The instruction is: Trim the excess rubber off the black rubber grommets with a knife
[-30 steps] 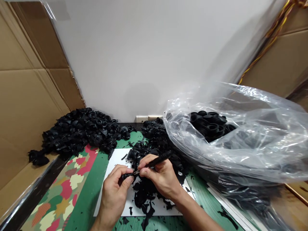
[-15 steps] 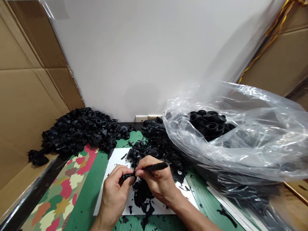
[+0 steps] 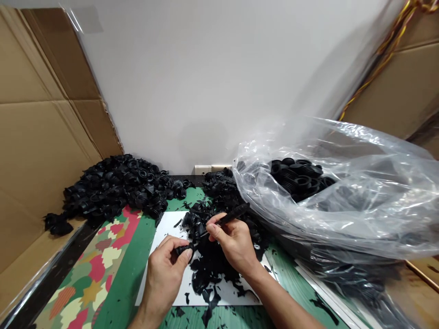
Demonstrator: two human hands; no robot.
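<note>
My left hand [image 3: 164,269] pinches a small black ribbed rubber part [image 3: 183,250] between thumb and fingers. My right hand [image 3: 233,244] grips a black-handled craft knife [image 3: 233,214], whose thin blade reaches down-left to that part. Exactly where the blade meets the part is too small to tell. Both hands hover over a white board [image 3: 164,233] strewn with black rubber trimmings [image 3: 209,269]. A ribbed part [image 3: 189,220] lies just beyond my fingers.
A large heap of black ribbed parts [image 3: 120,185] lies at the back left against cardboard [image 3: 44,146]. A clear plastic bag [image 3: 360,201] at right holds more [image 3: 295,178]. The board rests on a green patterned surface [image 3: 116,256]. Wires [image 3: 387,50] run along the upper right.
My right hand has shifted right and no longer covers the left fingers. The knife handle now points further up and right, and the blade shows again.
</note>
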